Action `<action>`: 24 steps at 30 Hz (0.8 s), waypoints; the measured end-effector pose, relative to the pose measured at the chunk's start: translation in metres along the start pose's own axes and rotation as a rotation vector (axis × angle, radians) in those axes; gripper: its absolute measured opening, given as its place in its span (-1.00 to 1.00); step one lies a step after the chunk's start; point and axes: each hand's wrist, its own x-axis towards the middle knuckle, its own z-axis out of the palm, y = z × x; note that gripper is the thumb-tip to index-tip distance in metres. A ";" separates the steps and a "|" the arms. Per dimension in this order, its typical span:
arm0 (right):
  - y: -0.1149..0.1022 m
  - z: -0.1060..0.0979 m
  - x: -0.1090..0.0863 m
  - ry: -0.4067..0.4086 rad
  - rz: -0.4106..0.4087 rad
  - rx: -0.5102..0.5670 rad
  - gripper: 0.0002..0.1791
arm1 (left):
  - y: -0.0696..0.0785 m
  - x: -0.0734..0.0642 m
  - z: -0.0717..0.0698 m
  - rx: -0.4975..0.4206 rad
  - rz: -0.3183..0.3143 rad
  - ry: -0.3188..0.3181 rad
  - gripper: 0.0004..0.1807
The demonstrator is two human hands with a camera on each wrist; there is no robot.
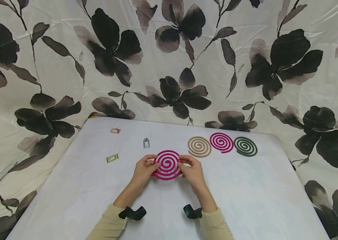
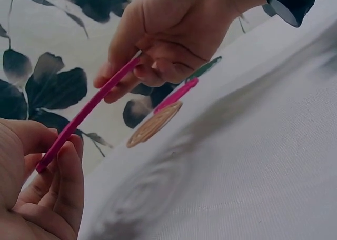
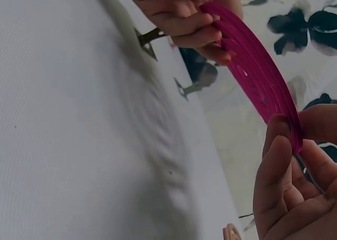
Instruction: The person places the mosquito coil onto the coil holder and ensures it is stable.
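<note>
A magenta spiral mosquito coil (image 1: pixel 167 163) is held up over the white table by both hands, one at each side. My left hand (image 1: pixel 143 169) pinches its left edge between thumb and fingers. At the opposite edge, my right hand (image 1: pixel 193 170) pinches it the same way. Seen edge-on in the left wrist view, the coil (image 2: pixel 84 115) is thin and flat, and its spiral shadow falls on the tabletop below. In the right wrist view the coil (image 3: pixel 258 71) tilts between the two hands.
To the right behind the hands lie a tan coil (image 1: pixel 199 146), another magenta coil (image 1: pixel 221 142) and a dark green coil (image 1: pixel 245 146). Three small metal pieces, one silver (image 1: pixel 146 143), one greenish (image 1: pixel 112 158) and one orange-toned (image 1: pixel 115 131), lie left. Floral cloth (image 1: pixel 232 100) hangs behind the table.
</note>
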 end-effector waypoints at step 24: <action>-0.008 0.016 -0.004 -0.086 -0.009 -0.008 -0.70 | -0.002 -0.003 -0.020 -0.020 0.002 0.042 -0.59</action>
